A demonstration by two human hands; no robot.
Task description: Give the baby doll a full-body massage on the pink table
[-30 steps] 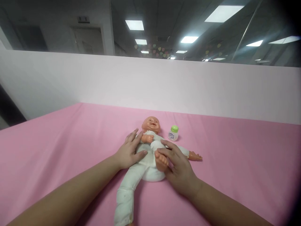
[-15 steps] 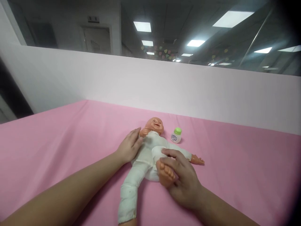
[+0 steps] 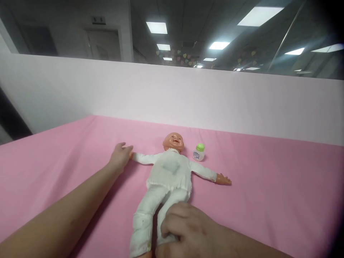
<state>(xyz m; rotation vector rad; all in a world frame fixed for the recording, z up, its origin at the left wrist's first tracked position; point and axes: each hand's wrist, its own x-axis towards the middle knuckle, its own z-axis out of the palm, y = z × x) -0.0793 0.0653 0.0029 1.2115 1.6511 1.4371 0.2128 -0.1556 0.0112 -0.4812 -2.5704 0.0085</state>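
Note:
A baby doll [image 3: 172, 173] with a cloth body and a plastic head lies on its back on a pink cover [image 3: 258, 193], face up, both arms stretched out sideways. My left hand [image 3: 121, 156] is closed around the doll's hand at the left, with only a bit of its wrist showing. Lower down, my right hand [image 3: 188, 229] grips the doll's leg on the right side, hiding its foot. Both doll legs lie straight. Beside the head stands a small clear bottle with a green cap [image 3: 199, 152], apart from both hands.
A white wall [image 3: 188, 96] rises behind the pink surface, with a dark glass window [image 3: 193, 36] above it reflecting ceiling lights. The cover has shallow folds.
My left hand has moved left, drawing the doll's bent arm out straight. My right hand has come down toward me, and the raised, bent leg is now extended.

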